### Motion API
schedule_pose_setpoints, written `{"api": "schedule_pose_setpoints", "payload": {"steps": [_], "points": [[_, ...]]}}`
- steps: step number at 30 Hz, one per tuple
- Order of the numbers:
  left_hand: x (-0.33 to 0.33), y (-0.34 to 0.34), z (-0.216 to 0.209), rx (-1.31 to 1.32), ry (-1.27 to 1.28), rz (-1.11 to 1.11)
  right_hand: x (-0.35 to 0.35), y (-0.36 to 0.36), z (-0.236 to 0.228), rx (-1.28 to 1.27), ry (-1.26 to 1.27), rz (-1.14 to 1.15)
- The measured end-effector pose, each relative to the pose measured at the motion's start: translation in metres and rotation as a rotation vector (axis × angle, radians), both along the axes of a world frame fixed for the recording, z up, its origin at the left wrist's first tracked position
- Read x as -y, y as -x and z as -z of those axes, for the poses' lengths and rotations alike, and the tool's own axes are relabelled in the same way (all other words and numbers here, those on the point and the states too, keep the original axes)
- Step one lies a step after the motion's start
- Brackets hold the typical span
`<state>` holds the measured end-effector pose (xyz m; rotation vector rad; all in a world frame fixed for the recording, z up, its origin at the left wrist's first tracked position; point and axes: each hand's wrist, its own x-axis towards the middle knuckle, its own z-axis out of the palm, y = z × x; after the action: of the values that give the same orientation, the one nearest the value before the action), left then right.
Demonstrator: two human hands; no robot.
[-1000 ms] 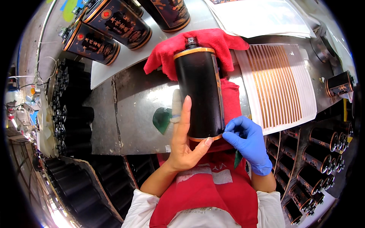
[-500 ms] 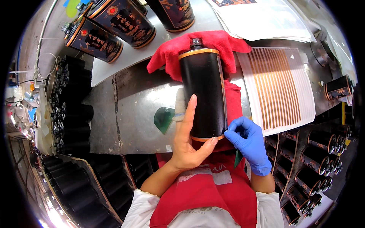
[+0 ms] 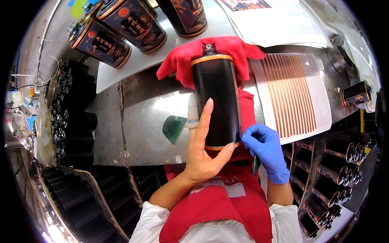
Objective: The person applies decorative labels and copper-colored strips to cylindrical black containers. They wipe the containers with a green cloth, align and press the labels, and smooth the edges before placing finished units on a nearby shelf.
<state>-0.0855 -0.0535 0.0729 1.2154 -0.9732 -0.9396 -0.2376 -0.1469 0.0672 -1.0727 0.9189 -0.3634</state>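
Note:
A black bottle (image 3: pixel 216 97) with orange rims lies on a bunched red cloth (image 3: pixel 178 60), its neck pointing away from me. My left hand (image 3: pixel 200 156) grips its near end, with the thumb at the bottom rim, one finger along the black side and a finger in a pale cover beside it. My right hand (image 3: pixel 265 148), in a blue glove, pinches at the lower right edge of the bottle; whatever lies between those fingertips is too small to make out. From under that palm pokes a dark green scraper (image 3: pixel 256 164). Another green scraper (image 3: pixel 174 128) rests on the metal table, left of the bottle.
To the right lies a white sheet with gold strips (image 3: pixel 289 97); papers (image 3: pixel 275 24) are spread behind it. Decorated bottles (image 3: pixel 131 26) stand at the far left on a white board. Plain black bottles (image 3: pixel 79 125) crowd the left side, and racks of decorated ones (image 3: pixel 324 190) sit lower right.
The right hand has shifted slightly at the bottle's edge, its wrist a little higher, and the green scraper under it shows more. The left hand keeps its hold on the bottle.

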Motion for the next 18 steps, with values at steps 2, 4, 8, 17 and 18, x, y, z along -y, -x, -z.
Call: {"api": "schedule_pose_setpoints", "payload": {"steps": [2, 4, 8, 17, 18], "points": [[0.001, 0.0, -0.002, 0.084, -0.005, -0.001, 0.011, 0.005, 0.004, -0.069, -0.003, 0.125], [0.0, -0.002, -0.004, 0.177, -0.013, 0.018, 0.03, 0.02, 0.027, 0.329, -0.265, 0.393], [0.0, -0.011, -0.012, 0.448, 0.029, 0.024, 0.04, 0.052, 0.018, 0.191, -0.25, 0.509], [0.005, -0.013, 0.016, 0.618, 0.172, -0.076, -0.054, -0.014, -0.062, -0.208, 0.763, 0.035], [0.002, -0.014, 0.012, 0.522, 0.124, -0.022, -0.054, -0.013, -0.054, -0.255, 0.767, 0.075]]}}
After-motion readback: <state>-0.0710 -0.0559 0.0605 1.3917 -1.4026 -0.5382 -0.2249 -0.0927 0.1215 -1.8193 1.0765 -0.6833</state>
